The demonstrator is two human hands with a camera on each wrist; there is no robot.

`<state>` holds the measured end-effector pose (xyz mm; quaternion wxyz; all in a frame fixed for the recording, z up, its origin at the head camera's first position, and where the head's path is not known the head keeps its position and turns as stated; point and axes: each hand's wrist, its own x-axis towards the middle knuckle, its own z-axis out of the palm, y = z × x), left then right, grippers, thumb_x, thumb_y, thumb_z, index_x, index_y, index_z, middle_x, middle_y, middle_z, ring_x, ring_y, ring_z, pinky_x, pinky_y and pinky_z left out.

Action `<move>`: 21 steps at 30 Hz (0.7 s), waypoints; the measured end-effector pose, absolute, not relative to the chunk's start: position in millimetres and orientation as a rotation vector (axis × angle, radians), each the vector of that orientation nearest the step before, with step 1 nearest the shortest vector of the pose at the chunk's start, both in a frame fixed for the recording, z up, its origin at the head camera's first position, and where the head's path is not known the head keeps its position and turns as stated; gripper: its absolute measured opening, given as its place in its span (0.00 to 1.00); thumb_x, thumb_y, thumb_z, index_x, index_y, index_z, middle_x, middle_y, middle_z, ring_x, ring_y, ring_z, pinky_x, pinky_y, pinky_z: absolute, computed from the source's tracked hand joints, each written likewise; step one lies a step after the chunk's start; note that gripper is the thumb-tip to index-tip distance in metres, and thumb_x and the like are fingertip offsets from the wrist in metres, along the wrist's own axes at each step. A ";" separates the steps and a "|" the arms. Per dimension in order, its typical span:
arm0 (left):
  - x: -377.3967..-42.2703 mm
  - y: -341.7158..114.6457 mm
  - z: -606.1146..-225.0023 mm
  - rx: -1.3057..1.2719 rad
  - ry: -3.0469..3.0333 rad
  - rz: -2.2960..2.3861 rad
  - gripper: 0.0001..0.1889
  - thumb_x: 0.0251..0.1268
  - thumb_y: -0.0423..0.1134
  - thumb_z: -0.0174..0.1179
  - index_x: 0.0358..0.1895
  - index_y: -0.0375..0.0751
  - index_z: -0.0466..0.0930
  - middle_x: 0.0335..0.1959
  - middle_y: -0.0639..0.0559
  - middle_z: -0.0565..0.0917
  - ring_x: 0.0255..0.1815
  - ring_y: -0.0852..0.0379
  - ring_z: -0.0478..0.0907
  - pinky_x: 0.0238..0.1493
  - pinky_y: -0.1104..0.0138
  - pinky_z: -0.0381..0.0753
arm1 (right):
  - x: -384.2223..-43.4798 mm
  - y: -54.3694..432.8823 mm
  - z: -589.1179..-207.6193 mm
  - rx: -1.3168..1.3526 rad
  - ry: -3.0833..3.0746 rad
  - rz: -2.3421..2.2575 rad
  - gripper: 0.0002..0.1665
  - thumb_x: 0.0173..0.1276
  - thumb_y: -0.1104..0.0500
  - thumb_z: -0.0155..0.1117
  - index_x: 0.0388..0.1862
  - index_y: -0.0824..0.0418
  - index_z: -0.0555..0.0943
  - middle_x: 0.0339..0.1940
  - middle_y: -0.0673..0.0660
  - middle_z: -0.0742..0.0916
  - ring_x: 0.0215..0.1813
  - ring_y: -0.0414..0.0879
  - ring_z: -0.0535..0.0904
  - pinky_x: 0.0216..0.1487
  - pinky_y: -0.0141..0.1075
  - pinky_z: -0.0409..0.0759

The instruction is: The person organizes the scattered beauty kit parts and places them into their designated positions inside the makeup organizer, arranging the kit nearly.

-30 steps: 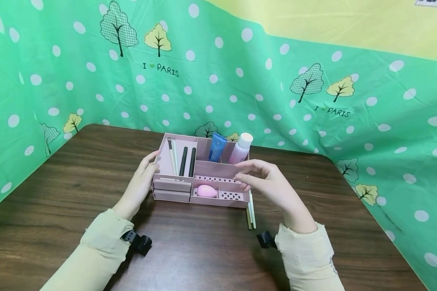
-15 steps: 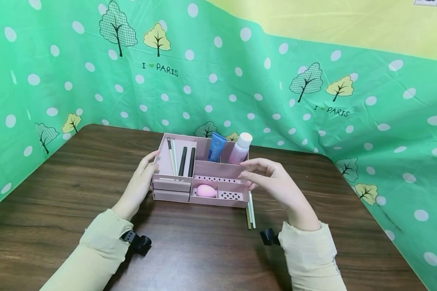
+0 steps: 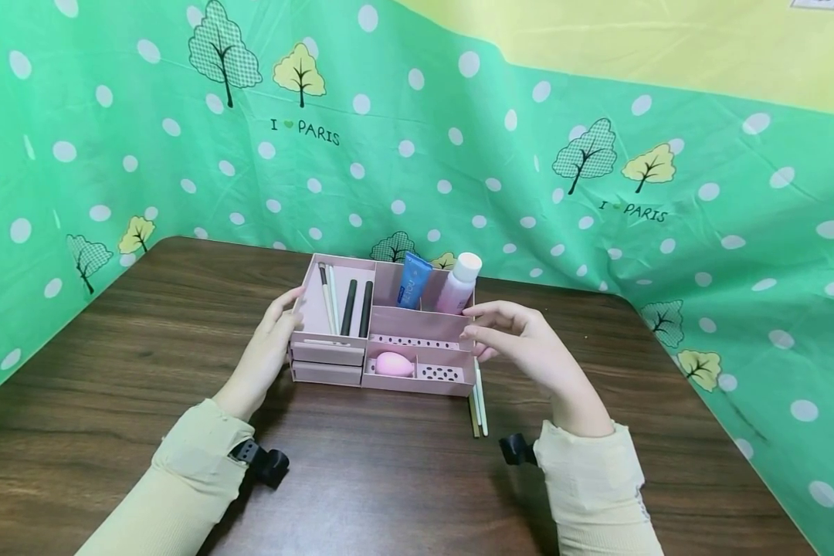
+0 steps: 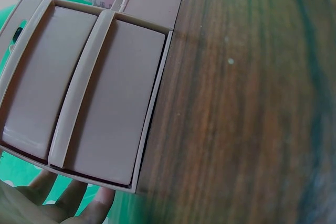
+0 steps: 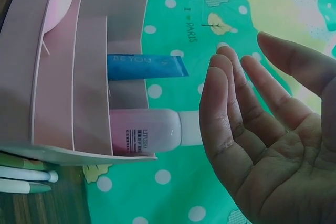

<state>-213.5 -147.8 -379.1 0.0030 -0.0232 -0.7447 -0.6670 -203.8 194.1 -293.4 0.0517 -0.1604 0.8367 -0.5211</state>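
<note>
A pink desktop organizer (image 3: 417, 323) stands on the table. My left hand (image 3: 267, 351) touches its left side, fingers fairly straight along the wall. In the left wrist view those fingertips (image 4: 100, 203) lie at the side of two closed drawers (image 4: 118, 103). Beside the right wall hovers my right hand (image 3: 517, 344), its fingers relaxed and holding nothing. The back compartments hold a blue tube (image 3: 413, 282) and a pink bottle (image 3: 457, 292) with a white cap. An egg-shaped pink makeup sponge (image 3: 394, 364) sits in a front compartment. A brush (image 3: 328, 301) and dark pencils (image 3: 366, 309) lie in the left tray.
Several slim sticks or pens (image 3: 482, 401) lie on the dark wooden table (image 3: 389, 479) by the organizer's right front corner. Behind the table hangs a green dotted cloth (image 3: 417, 154) with printed trees.
My right hand has drawn slightly to the right, from over the organizer's right compartments to its right edge. My left hand and the organizer stay in place.
</note>
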 end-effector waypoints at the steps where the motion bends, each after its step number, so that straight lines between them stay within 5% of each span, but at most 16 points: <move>1: -213.6 -147.9 -379.0 -0.072 -2.333 -2.092 0.29 0.78 0.43 0.37 0.79 0.55 0.51 0.80 0.45 0.51 0.75 0.48 0.51 0.74 0.50 0.50 | -204.1 194.4 -293.6 -0.479 2.542 -1.590 0.20 0.69 0.61 0.65 0.58 0.66 0.79 0.32 0.49 0.87 0.35 0.52 0.85 0.42 0.42 0.85; 21: -213.6 -147.8 -378.7 -0.073 -2.350 -2.079 0.29 0.78 0.44 0.37 0.80 0.55 0.50 0.80 0.44 0.51 0.75 0.48 0.51 0.74 0.49 0.51 | -218.4 203.2 -309.1 -0.400 2.546 -1.583 0.22 0.69 0.62 0.65 0.58 0.73 0.77 0.33 0.51 0.86 0.33 0.44 0.84 0.40 0.38 0.86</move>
